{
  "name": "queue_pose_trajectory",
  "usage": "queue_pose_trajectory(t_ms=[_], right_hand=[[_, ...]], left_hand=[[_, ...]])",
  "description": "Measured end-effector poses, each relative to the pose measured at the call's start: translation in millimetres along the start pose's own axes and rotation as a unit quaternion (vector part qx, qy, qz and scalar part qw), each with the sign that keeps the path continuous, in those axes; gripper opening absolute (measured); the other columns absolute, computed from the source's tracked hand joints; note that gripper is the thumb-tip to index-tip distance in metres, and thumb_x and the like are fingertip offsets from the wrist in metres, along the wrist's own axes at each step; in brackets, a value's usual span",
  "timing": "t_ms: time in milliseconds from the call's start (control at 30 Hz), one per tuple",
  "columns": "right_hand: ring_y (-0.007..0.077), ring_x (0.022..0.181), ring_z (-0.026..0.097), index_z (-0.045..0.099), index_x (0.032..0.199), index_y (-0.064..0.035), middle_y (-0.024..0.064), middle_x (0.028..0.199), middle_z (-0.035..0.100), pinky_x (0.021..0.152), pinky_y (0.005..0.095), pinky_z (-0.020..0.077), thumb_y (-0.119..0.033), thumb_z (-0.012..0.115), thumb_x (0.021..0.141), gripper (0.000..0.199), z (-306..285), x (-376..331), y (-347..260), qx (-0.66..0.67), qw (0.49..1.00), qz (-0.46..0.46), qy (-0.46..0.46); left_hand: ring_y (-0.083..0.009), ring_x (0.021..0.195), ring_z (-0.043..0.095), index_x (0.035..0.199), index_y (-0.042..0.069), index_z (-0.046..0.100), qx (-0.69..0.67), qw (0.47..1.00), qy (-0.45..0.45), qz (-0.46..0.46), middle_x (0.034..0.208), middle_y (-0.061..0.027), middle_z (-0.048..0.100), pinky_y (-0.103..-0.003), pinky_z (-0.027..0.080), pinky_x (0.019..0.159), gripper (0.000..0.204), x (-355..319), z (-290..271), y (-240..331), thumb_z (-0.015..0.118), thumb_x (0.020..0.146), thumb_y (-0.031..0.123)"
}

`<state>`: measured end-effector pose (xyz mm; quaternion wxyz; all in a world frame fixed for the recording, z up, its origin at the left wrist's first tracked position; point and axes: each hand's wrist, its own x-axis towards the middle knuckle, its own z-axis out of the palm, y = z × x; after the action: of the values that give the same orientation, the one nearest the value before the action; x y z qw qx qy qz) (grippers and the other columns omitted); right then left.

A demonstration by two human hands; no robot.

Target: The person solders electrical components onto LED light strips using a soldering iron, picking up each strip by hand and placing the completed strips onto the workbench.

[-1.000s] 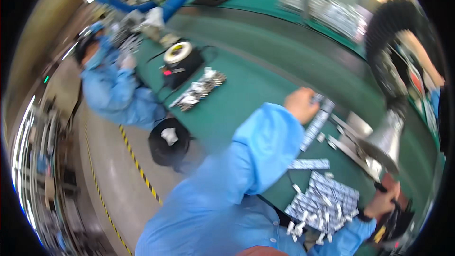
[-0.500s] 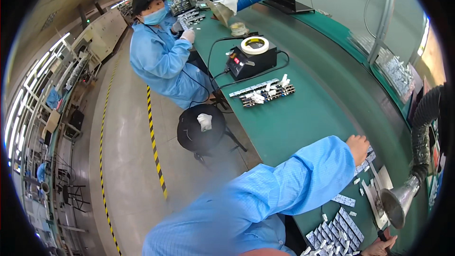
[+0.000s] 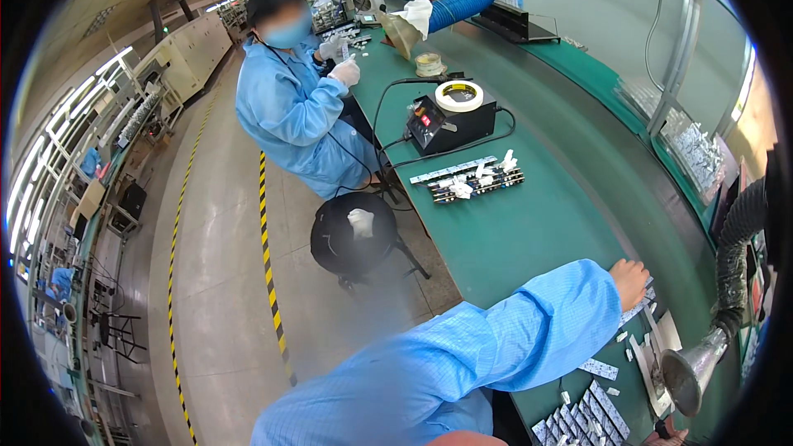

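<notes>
Left hand (image 3: 629,284) lay over board strip (image 3: 635,310); grip indeterminable there and at right hand (image 3: 671,436); uneven pressure risked skewing the strip.

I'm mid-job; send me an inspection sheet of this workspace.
Surface: long green tabletop.
Job's things: flat blue-grey patterned strips, several overlapping.
Clutter: small white pieces on and around the strips; white ring-shaped tape roll atop a black box-shaped device.
Hands: left hand at a strip, grip unclear; right hand mostly out of frame.
Cables: thin black cable curving around the device.
Surroundings: co-worker in blue smock; round black stool.
</notes>
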<state>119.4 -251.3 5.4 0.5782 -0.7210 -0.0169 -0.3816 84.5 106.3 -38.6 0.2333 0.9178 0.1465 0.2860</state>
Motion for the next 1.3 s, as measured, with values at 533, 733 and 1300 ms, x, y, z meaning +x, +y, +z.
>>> queue_pose_trajectory(t_ms=[533,733,1300], right_hand=[[0.0262,0.075,0.059,0.063,0.094,0.006,0.0153,0.085,0.064,0.066,0.0405,0.0492,-0.023,0.06,0.094,0.029,-10.8,7.1,12.0,-0.067,0.938,-0.34,0.026],[0.0212,0.065,0.056,0.063,0.082,0.0046,0.012,0.073,0.062,0.057,0.0354,0.0476,-0.025,0.06,0.094,0.032,5.2,2.3,-16.8,0.171,0.985,0.007,-0.021],[0.0297,0.105,0.063,0.048,0.135,0.0016,0.0206,0.122,0.061,0.091,0.0394,0.0533,0.001,0.057,0.088,0.048,-41.2,13.6,51.6,0.002,0.998,-0.004,-0.065]], left_hand=[[-0.0276,0.096,0.06,0.092,0.004,0.065,-0.007,0.999,-0.036,0.023,0.095,-0.0118,0.06,-0.04,0.045,0.081,0.02,5.6,-6.6,1.2,0.064,0.085,0.023],[-0.028,0.096,0.059,0.092,0.005,0.065,-0.022,0.998,-0.013,0.051,0.094,-0.0113,0.059,-0.041,0.045,0.082,0.024,5.1,-12.8,3.5,0.065,0.085,0.029],[-0.0389,0.093,0.063,0.099,0.006,0.068,-0.03,0.994,-0.018,0.1,0.101,-0.0193,0.064,-0.047,0.052,0.08,0.028,9.3,-60.4,4.5,0.07,0.08,0.026]])
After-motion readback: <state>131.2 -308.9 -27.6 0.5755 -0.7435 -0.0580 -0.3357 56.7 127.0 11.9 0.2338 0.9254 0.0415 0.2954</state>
